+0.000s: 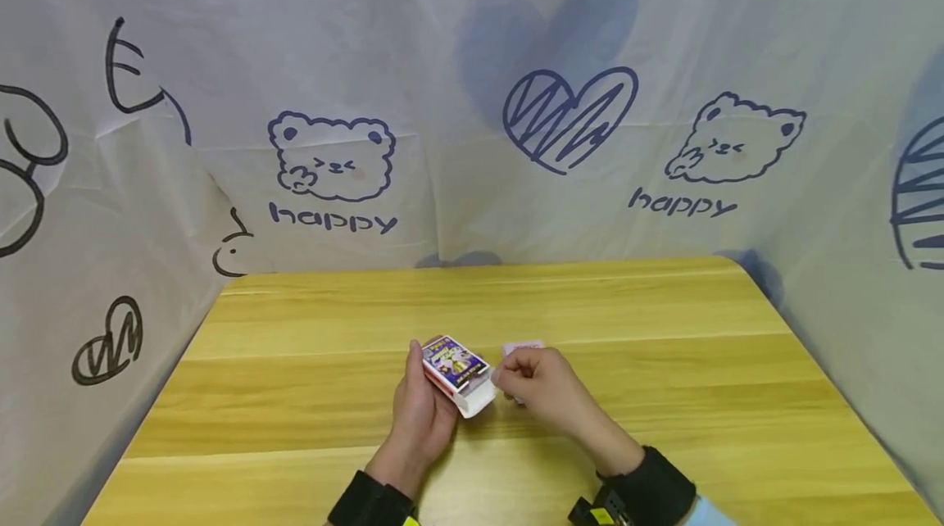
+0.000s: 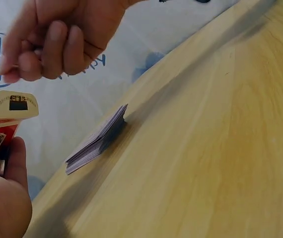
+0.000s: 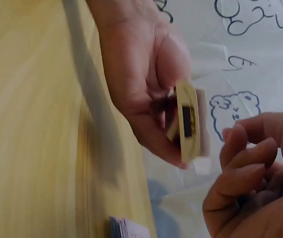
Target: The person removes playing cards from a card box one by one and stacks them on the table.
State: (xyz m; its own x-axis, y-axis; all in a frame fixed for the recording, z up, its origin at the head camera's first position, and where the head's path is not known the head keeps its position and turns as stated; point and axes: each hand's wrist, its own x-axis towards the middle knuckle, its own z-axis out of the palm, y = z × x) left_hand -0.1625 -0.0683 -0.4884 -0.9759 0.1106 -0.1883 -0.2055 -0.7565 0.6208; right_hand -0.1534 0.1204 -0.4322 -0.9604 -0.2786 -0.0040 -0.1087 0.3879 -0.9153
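Observation:
My left hand (image 1: 422, 419) holds a small card box (image 1: 453, 364), printed in purple, yellow and red, tilted above the table. Its white end flap hangs open toward the right, and a dark printed patch shows on the flap (image 2: 17, 105) in the left wrist view. Just off this end is my right hand (image 1: 549, 395), its fingers curled and thumb close to the index finger. A gap separates those fingers from the box in both wrist views, and I see nothing held. A stack of playing cards (image 2: 98, 141) lies on the table, partly hidden behind the right hand in the head view.
The wooden table (image 1: 295, 395) spreads out on both sides of the hands. Pale cloth (image 1: 457, 206) with drawn bears and hearts hangs along its back and sides. Black bands (image 1: 656, 485) wrap both wrists.

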